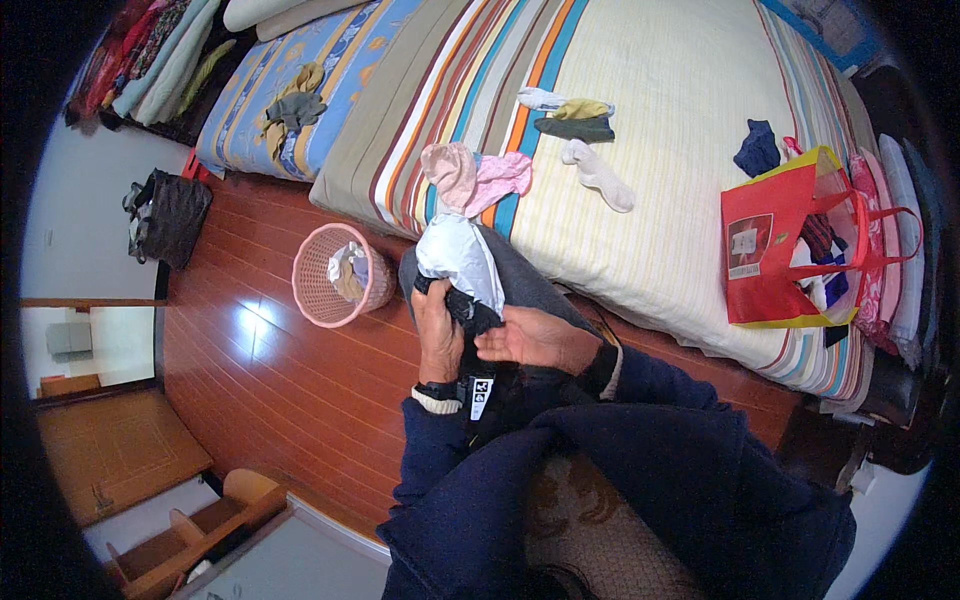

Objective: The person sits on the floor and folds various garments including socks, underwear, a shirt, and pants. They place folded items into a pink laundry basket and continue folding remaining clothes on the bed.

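Over my lap hangs a small white garment with a black lacy edge (462, 262). My left hand (437, 330) is closed round its black edge. On the other side, my right hand (545, 340) has its thumb and fingers at the lower right corner of the same garment, the fingers fairly straight. Just beyond the garment, pink cloth pieces (475, 178) lie at the bed's edge. Farther along the bed are a white sock (598, 176) and a few folded socks (572, 112) in white, yellow and dark green.
A pink basket (340, 318) with some clothes stands on the wooden floor at left. The striped bed (670, 240) bears a red and yellow bag (755, 255) with clothes, and a dark blue cloth (757, 148). Grey and tan clothes (295, 110) lie on blue bedding. A black bag (172, 215) stands by the wall.
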Available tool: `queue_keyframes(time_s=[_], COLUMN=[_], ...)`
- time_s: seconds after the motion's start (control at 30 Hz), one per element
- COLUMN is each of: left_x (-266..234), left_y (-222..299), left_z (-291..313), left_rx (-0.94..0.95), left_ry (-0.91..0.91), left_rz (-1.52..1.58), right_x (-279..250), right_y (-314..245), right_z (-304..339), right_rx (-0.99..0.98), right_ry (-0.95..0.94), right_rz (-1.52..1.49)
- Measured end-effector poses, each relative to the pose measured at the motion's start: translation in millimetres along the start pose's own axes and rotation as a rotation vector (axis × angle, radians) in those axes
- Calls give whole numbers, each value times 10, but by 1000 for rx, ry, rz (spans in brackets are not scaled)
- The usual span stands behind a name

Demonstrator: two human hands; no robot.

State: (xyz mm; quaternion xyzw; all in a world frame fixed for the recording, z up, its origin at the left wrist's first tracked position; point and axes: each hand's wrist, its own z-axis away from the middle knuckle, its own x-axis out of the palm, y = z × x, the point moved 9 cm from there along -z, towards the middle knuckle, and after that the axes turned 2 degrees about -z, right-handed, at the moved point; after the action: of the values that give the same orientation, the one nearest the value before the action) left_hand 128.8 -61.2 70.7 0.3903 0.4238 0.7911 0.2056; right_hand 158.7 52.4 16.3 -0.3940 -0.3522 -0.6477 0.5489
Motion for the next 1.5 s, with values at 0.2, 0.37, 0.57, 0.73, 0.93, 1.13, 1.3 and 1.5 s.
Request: queue_keyframes(time_s=[0.2, 0.37, 0.57, 0.73, 0.93, 1.13, 1.3, 1.5], left_x=[-115, -132, 88, 408, 334, 295, 221, 377], left_y=[-282, -461, -458, -482, -279, -294, -295, -178], left_z=[136, 221, 233, 320, 202, 197, 136, 9], left_rx=[-176, -292, -327, -472, -311, -21, -262, -192], left_ry=[-61, -119, -227, -309, -333, -307, -171, -337], left_rz=[141, 306, 437, 506, 450, -398, -562, -503], right_x=[59, 139, 97, 157, 171, 310, 277, 642], right_y=[-446, -652, -621, -280, -848, -1117, -1149, -1522], right_z=[61, 68, 96, 140, 344, 617, 889, 2829], right_rx=[-446, -573, -583, -530, -635, -811, -729, -1043], right_ry=[72, -78, 22, 63, -35, 187, 392, 739], right_rz=[13, -58, 506, 1338, 236, 998, 1079, 1424])
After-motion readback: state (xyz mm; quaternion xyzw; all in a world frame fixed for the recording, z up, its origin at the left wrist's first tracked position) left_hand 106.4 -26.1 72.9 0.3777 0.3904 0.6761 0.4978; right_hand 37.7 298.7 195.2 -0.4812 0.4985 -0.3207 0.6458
